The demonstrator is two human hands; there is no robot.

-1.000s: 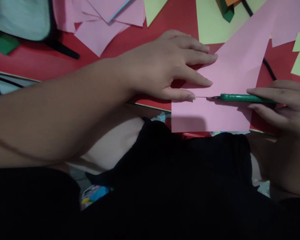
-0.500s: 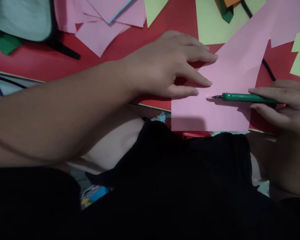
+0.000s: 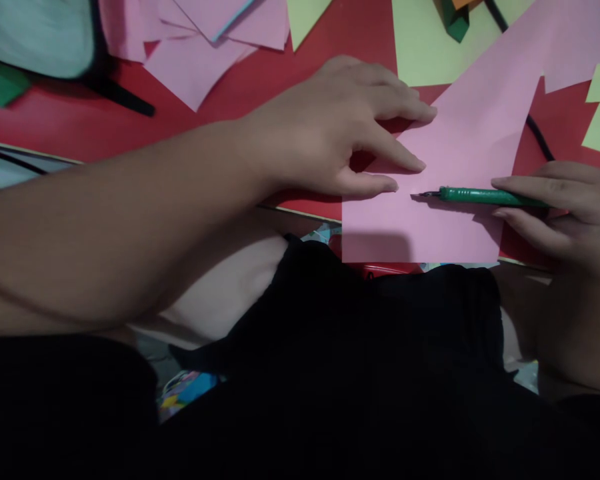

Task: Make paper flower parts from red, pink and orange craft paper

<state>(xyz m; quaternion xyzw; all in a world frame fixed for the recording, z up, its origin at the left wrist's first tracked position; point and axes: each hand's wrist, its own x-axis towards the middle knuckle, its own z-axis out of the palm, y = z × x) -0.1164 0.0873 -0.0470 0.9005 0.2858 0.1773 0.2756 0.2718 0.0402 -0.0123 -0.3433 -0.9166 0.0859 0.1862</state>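
While left hand [image 3: 347,130] splays on pink paper [image 3: 473,143], right hand [image 3: 577,210] pinches pointed green tool [image 3: 473,195].

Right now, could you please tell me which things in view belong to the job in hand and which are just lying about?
In use: pink sheet under the left hand; green-handled tool in the right hand.
Apparently just lying about: loose pink papers, upper left; pale yellow papers, top and right; black cord.

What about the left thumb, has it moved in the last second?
Yes, slightly: judged against the large yellow sheet at the top, the left thumb has shifted toward the image's right.
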